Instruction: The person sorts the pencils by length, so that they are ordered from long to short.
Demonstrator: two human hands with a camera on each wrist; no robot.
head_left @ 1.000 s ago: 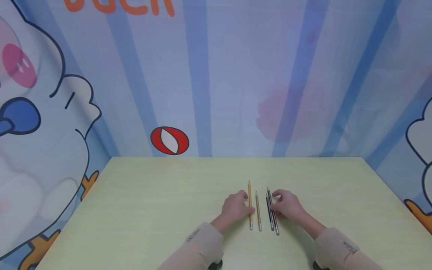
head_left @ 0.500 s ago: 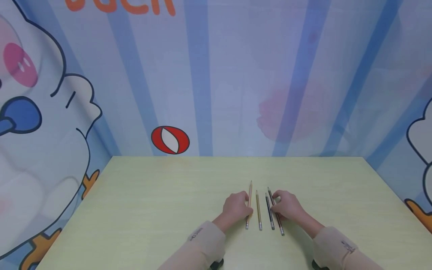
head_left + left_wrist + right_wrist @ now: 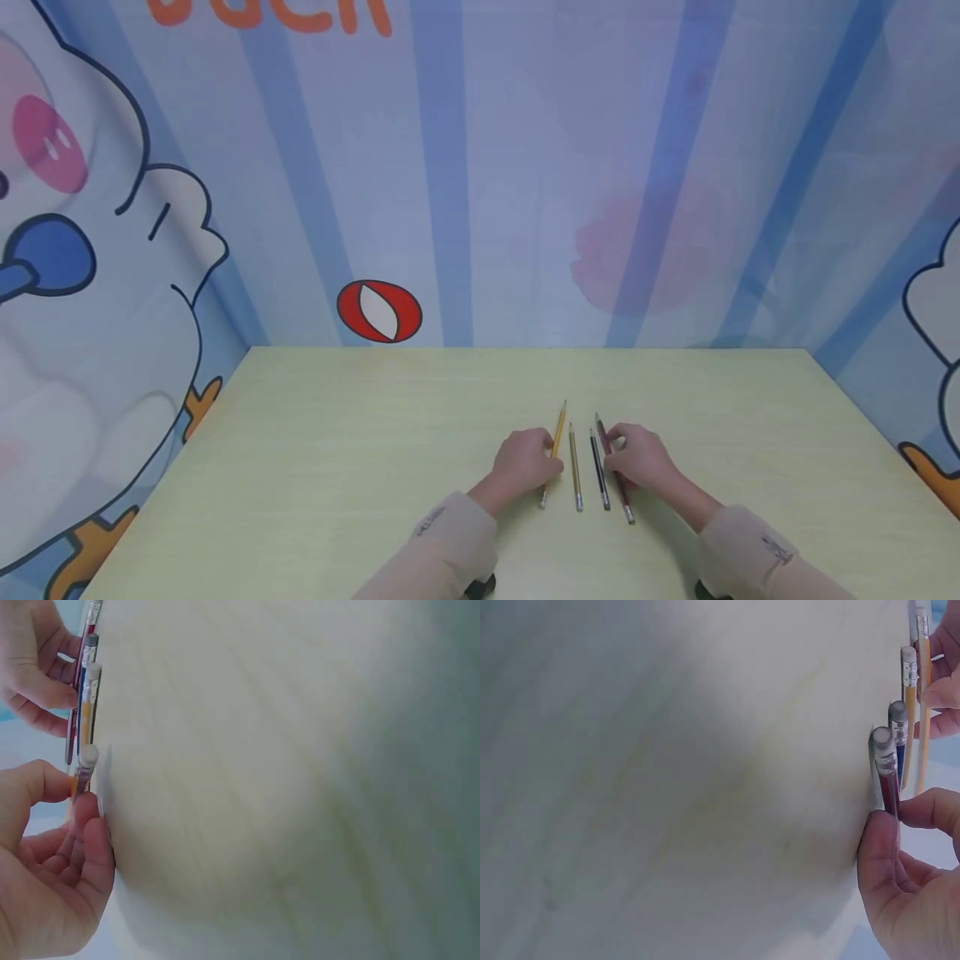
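My left hand [image 3: 527, 459] pinches an orange-yellow pencil [image 3: 559, 429] between thumb and fingers; it slants, tip to the right and eraser end [image 3: 88, 756] to the left. A dark red pencil [image 3: 624, 497] is pinched in my right hand [image 3: 640, 457], and its eraser end [image 3: 883, 737] shows close up in the right wrist view. Between the hands, a yellow pencil [image 3: 575, 468] and a dark blue pencil [image 3: 599, 471] lie side by side, apart from each other. All the tips point away from me. The fingers partly cover both held pencils.
The pale yellow-green table [image 3: 360, 450] reaches back to a blue striped cloth [image 3: 510, 208] with cartoon figures. Beige sleeves [image 3: 450, 542] cover both forearms.
The orange-yellow pencil has turned, its tip going right and its eraser end left. The dark red pencil's eraser end has swung right, away from the dark blue pencil. Both hands stay nearly in place.
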